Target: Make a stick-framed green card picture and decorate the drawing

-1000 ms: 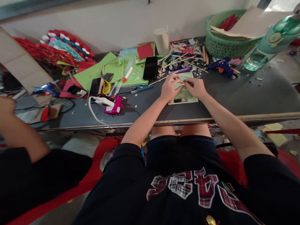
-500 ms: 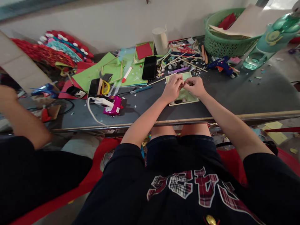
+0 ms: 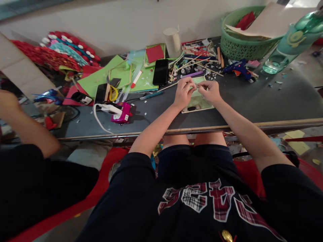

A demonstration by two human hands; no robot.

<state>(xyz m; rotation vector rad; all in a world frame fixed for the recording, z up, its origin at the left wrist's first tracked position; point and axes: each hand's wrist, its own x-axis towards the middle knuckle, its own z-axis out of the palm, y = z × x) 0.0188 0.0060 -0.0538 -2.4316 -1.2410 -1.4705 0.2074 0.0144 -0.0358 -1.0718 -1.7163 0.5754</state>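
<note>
My left hand (image 3: 185,92) and my right hand (image 3: 210,91) meet above a pale green panel (image 3: 202,101) with a light wooden frame, lying near the table's front edge. Both are closed in a pinch, fingertips nearly touching. Whatever sits between the fingertips is too small to make out. Along the panel's near edge lie a dark oval piece (image 3: 191,108) and a few pale, stone-like pieces. Just beyond my hands are a purple stick (image 3: 192,74) and thin wooden sticks.
Behind lie a black phone (image 3: 160,72), a white cylinder (image 3: 173,42) and scattered scraps. A blue glue gun (image 3: 238,70), green basket (image 3: 247,47) and bottle (image 3: 285,50) stand right. Left are a magenta power block (image 3: 123,113) and a co-worker's arm (image 3: 27,124).
My fingertips have shifted slightly, still pinched close together over the panel. The dark oval piece shows more clearly. At the left, the co-worker's arm has moved a little.
</note>
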